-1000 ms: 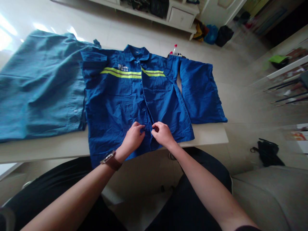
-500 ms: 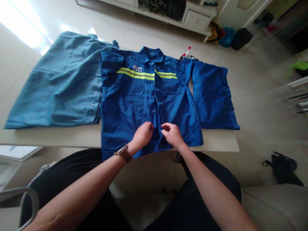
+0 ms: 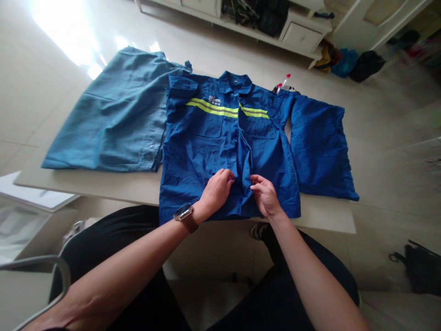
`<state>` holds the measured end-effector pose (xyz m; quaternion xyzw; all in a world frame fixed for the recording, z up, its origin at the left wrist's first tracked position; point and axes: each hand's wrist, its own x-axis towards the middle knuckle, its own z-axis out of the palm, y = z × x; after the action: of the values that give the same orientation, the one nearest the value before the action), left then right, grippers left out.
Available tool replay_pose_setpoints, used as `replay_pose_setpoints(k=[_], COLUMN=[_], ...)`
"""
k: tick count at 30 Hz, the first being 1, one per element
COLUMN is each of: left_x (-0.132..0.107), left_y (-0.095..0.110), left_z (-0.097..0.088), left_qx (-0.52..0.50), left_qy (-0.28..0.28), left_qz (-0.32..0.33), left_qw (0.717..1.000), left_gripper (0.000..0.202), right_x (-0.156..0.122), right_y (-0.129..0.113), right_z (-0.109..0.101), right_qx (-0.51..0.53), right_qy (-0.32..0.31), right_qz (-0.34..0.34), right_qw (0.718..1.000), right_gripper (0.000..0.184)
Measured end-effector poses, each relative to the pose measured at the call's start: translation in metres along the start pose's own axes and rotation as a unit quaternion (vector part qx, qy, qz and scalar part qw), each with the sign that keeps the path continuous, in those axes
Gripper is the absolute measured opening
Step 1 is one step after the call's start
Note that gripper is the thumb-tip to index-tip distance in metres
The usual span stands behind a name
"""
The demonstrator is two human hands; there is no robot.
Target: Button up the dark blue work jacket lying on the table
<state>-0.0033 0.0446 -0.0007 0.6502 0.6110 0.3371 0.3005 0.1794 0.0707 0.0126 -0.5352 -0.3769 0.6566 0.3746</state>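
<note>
A dark blue work jacket [image 3: 206, 151] with yellow reflective stripes lies face up on a white table [image 3: 113, 186], its right sleeve spread out. My left hand [image 3: 216, 193], with a watch on the wrist, pinches the left edge of the jacket's front opening near the hem. My right hand [image 3: 264, 195] pinches the opposite front edge. Both sets of fingers are closed on the cloth, a few centimetres apart. The front is slightly parted between them.
A lighter blue garment [image 3: 113, 119] lies spread on the table's left part. A red-capped bottle [image 3: 285, 82] stands behind the jacket. A white cabinet [image 3: 299, 32] and bags [image 3: 358, 64] are at the back. A black bag [image 3: 422, 271] lies on the floor, right.
The view has swung left and down, so everything sits further right in frame. My hands stay at the jacket's lower front opening, still pinching its two edges.
</note>
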Motion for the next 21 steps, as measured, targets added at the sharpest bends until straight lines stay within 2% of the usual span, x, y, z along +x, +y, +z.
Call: replay_pose_setpoints(k=[4,7,11,17,21], left_x=[0.0013,0.0022,0.003,0.0027,0.0076], left_y=[0.0003,-0.0001,-0.0013,-0.0008,-0.0002], left_z=[-0.0022,-0.003,-0.0028,-0.0031,-0.0079], left_qx=[-0.019,-0.03,-0.046,-0.049,-0.051], left_qy=[0.01,0.014,0.013,0.004,0.045], left_qz=[-0.004,-0.002,0.001,-0.001,-0.009], left_qw=[1.0,0.999,0.999,0.999,0.998], left_gripper=[0.01,0.01,0.01,0.012,0.01], right_x=[0.0014,0.0009,-0.0008,-0.0014,-0.0011], right_y=[0.0001,-0.0015,-0.0041,-0.0059,-0.0056], right_z=[-0.0009,0.0009,0.0031,0.0004,-0.0013], right_qx=[0.005,0.018,0.019,0.018,0.032], right_qy=[0.013,0.023,0.012,0.011,0.022], right_qz=[0.001,0.015,0.014,0.012,0.023], right_qw=[1.0,0.999,1.0,1.0,0.999], right_gripper=[0.035,0.042,0.049,0.048,0.046])
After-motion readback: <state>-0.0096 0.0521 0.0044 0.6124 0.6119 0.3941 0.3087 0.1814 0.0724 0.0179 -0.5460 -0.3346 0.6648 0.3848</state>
